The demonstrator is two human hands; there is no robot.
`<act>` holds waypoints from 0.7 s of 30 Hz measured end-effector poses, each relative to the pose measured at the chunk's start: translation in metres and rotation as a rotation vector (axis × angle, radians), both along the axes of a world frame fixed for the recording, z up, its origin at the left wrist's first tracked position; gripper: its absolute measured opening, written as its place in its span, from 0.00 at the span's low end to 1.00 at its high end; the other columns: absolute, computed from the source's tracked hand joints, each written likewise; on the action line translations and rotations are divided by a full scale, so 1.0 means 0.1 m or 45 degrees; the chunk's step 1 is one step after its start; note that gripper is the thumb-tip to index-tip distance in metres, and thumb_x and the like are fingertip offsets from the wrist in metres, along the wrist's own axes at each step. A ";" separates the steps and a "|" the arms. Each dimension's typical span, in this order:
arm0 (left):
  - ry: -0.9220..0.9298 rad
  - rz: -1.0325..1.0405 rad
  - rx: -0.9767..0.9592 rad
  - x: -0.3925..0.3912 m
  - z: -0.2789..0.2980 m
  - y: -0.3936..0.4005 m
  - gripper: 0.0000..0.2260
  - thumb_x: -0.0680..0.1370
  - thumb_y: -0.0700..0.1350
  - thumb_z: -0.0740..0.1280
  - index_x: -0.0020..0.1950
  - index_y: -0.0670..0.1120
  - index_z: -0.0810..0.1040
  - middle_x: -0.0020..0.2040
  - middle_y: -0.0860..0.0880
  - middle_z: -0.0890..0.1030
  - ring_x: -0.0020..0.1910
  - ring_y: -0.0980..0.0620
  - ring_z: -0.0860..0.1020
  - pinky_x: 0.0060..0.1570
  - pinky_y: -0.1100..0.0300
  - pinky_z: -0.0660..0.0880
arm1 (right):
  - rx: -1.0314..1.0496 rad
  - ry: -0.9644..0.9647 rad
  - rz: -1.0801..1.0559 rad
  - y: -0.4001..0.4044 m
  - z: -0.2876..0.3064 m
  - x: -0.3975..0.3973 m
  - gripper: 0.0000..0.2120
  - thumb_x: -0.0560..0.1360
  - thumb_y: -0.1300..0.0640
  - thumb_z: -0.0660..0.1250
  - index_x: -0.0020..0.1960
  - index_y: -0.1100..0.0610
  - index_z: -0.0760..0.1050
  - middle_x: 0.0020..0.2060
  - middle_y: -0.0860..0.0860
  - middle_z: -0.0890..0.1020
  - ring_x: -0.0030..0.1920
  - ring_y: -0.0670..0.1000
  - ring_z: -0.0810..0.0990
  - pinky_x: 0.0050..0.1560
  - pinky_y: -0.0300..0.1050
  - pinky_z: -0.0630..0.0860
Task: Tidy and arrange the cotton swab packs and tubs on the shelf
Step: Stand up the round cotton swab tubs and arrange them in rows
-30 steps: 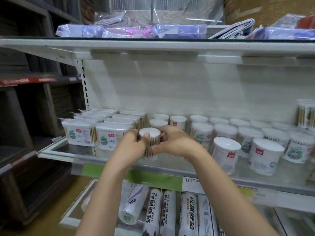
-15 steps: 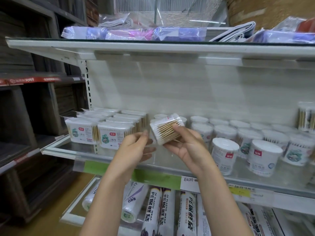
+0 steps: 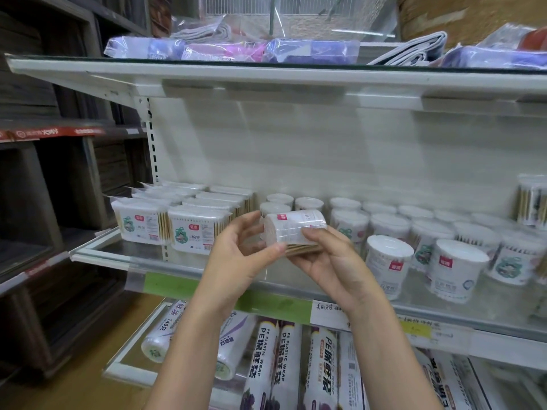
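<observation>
- Head view showed a white shop shelving unit [image 3: 296, 78], dark wooden racks to its left and a brownish floor below.
- Its glass shelf [image 3: 189, 269] carried flat swab packs [image 3: 195, 229] at the left and rows of round white-lidded tubs [image 3: 387, 261] to the right.
- Plastic wrap rolls [image 3: 275, 365] lay on the shelf beneath.
- One swab tub [image 3: 293, 229] was held in front of the shelf on its side, long axis running left to right (red label uppermost).
- Left hand [image 3: 239, 255] and right hand [image 3: 334, 261] both gripped it, fingers curled round its ends.
</observation>
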State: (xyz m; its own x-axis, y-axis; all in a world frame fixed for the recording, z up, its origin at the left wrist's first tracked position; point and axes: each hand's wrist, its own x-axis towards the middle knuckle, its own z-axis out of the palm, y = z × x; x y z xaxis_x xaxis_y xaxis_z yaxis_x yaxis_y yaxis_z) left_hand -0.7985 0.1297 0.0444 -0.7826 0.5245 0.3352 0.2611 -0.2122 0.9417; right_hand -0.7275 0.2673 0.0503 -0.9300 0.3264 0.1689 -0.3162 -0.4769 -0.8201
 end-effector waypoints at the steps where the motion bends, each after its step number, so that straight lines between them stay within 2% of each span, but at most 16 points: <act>1: 0.026 -0.004 0.000 -0.01 0.00 0.00 0.30 0.68 0.40 0.75 0.67 0.50 0.70 0.59 0.54 0.78 0.54 0.59 0.79 0.47 0.69 0.77 | 0.011 -0.006 -0.012 0.00 -0.01 0.01 0.18 0.69 0.64 0.66 0.59 0.64 0.75 0.51 0.59 0.83 0.52 0.55 0.83 0.55 0.48 0.80; 5: 0.107 -0.050 -0.037 -0.03 0.02 0.00 0.30 0.69 0.34 0.73 0.68 0.50 0.68 0.60 0.52 0.78 0.56 0.57 0.79 0.56 0.60 0.77 | 0.062 -0.021 -0.064 0.02 0.00 0.06 0.14 0.74 0.67 0.63 0.60 0.64 0.75 0.52 0.59 0.84 0.53 0.54 0.83 0.56 0.48 0.79; 9: 0.164 -0.086 -0.108 -0.03 0.00 0.03 0.28 0.69 0.32 0.73 0.65 0.51 0.71 0.59 0.53 0.79 0.55 0.60 0.80 0.53 0.63 0.78 | 0.163 -0.044 -0.184 0.05 0.00 0.06 0.16 0.74 0.67 0.65 0.62 0.62 0.74 0.52 0.59 0.83 0.52 0.53 0.83 0.57 0.51 0.78; 12: 0.231 -0.138 -0.190 -0.11 0.13 0.01 0.28 0.68 0.34 0.74 0.64 0.51 0.71 0.60 0.55 0.78 0.57 0.60 0.78 0.51 0.67 0.77 | 0.332 -0.174 -0.295 0.06 -0.03 0.10 0.20 0.72 0.65 0.69 0.63 0.62 0.72 0.54 0.58 0.82 0.53 0.55 0.83 0.59 0.52 0.77; 14: 0.292 -0.222 -0.295 -0.19 0.29 0.01 0.26 0.68 0.34 0.74 0.63 0.50 0.72 0.59 0.54 0.79 0.59 0.58 0.77 0.52 0.65 0.78 | 0.440 -0.258 -0.365 0.07 -0.06 0.13 0.22 0.69 0.62 0.72 0.62 0.62 0.72 0.52 0.57 0.83 0.52 0.54 0.83 0.58 0.52 0.78; 17: 0.360 -0.373 -0.400 -0.29 0.51 0.05 0.23 0.69 0.30 0.71 0.61 0.47 0.75 0.58 0.50 0.80 0.58 0.56 0.78 0.52 0.64 0.78 | 0.692 -0.367 -0.434 0.07 -0.08 0.17 0.25 0.65 0.53 0.76 0.58 0.58 0.72 0.49 0.53 0.84 0.51 0.52 0.83 0.57 0.51 0.78; 21: 0.491 -0.587 -0.616 -0.45 0.67 0.21 0.22 0.70 0.28 0.69 0.61 0.44 0.76 0.58 0.47 0.81 0.56 0.54 0.79 0.57 0.62 0.76 | 1.036 -0.494 -0.456 -0.01 -0.07 0.14 0.13 0.67 0.53 0.75 0.49 0.52 0.76 0.44 0.49 0.84 0.47 0.48 0.82 0.49 0.42 0.78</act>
State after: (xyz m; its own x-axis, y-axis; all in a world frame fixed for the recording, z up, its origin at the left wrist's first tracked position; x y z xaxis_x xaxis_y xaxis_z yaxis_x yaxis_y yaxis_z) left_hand -0.8431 0.1509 0.1113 -0.3236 0.9269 0.1902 0.5748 0.0329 0.8176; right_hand -0.7135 0.2667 0.0437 -0.8370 0.5199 0.1709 0.0295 0.3547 -0.9345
